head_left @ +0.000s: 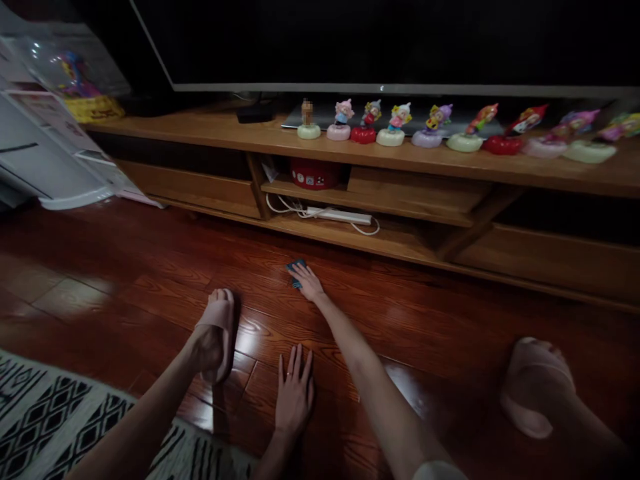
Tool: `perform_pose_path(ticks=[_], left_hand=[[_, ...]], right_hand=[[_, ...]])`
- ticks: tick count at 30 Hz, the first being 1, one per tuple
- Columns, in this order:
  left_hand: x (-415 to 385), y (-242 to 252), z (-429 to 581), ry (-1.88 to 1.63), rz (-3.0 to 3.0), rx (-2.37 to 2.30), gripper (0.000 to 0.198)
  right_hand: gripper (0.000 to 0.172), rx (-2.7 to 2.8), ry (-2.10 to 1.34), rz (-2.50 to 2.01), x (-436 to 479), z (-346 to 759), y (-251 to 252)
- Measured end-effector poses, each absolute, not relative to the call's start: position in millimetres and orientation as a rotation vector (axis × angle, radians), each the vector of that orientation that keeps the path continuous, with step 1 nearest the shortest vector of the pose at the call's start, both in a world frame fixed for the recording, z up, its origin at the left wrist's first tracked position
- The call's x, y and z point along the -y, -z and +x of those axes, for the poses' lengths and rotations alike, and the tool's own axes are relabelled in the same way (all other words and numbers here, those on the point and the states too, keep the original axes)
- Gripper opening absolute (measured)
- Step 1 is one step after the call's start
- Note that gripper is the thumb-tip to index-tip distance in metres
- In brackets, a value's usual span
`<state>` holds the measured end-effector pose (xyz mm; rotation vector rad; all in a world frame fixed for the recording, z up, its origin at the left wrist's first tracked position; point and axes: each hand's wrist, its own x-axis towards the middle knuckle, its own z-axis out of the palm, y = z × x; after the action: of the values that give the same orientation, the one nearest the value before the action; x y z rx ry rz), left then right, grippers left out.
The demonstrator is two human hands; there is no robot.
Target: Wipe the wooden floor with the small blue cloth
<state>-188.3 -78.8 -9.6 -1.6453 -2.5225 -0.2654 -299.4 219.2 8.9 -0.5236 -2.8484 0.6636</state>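
Note:
My right hand (pixel 310 283) reaches forward over the wooden floor, palm down. It presses on a dark blue-green cloth (pixel 296 265), which lies flat under the fingers and is partly covered by them. Nearer to me, my left hand (pixel 294 400) rests flat on the floor (pixel 260 280) with its fingers spread, a thin ring on one of them. Nothing is in the left hand.
My feet stand on either side in pink slippers (pixel 227 333). Ahead is a low wooden TV cabinet (pixel 300 230) bearing several small figurines (pixel 391 127) and a television (pixel 380 40). A white power strip (pixel 340 215) sits on its lower shelf. A patterned rug (pixel 65 420) lies at lower left.

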Motion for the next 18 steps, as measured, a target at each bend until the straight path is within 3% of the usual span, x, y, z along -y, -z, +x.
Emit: perform_pose_path(ticks=[9,14,18], left_hand=[[83.4,8.0,-191.8,0.163,-1.670,2.551,0.068],[84.8,8.1,-193.7,0.183,-1.681,2.574,0.063],[84.5,8.2,-195.1,0.230,-1.689,2.599,0.061]], right_hand=[[0.054,2.384,-0.428,-1.476,-376.7,-80.3,-16.2],[0.058,2.109,-0.298,-1.818,-394.0,69.1,-14.2],[0.063,2.025,-0.225,-1.923,-382.4,119.3,-7.3]])
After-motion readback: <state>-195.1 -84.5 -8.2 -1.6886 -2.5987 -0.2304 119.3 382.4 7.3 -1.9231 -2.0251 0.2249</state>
